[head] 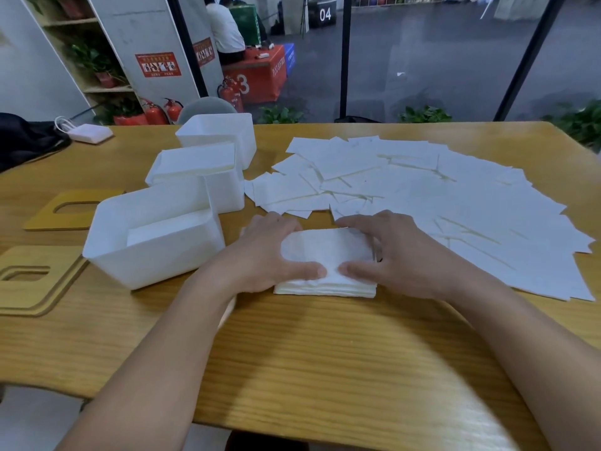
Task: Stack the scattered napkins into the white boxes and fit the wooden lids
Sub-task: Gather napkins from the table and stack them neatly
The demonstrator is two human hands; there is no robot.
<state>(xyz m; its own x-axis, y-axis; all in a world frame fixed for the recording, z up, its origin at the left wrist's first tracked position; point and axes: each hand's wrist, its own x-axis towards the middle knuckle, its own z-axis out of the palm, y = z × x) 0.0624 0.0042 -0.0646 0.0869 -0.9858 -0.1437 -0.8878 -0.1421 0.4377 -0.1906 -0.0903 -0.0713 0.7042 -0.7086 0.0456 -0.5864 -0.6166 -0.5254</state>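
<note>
A small stack of white napkins (327,255) lies on the wooden table (292,353) in front of me. My left hand (260,252) grips its left side, thumb on the near top edge. My right hand (400,252) grips its right side, thumb touching the near edge beside the left thumb. Three white boxes stand to the left: the nearest box (153,242) holds a low pile of napkins, the middle box (201,177) is filled to the rim, the far box (221,135) shows no contents. Scattered napkins (439,196) cover the right half. Two wooden lids (32,281) (71,209) lie at the left.
A white charger with its cable (89,133) and a dark bag (22,138) sit at the table's far left corner. The table's near edge curves inward close to my body. Beyond the table are plants, fire extinguishers and seated people.
</note>
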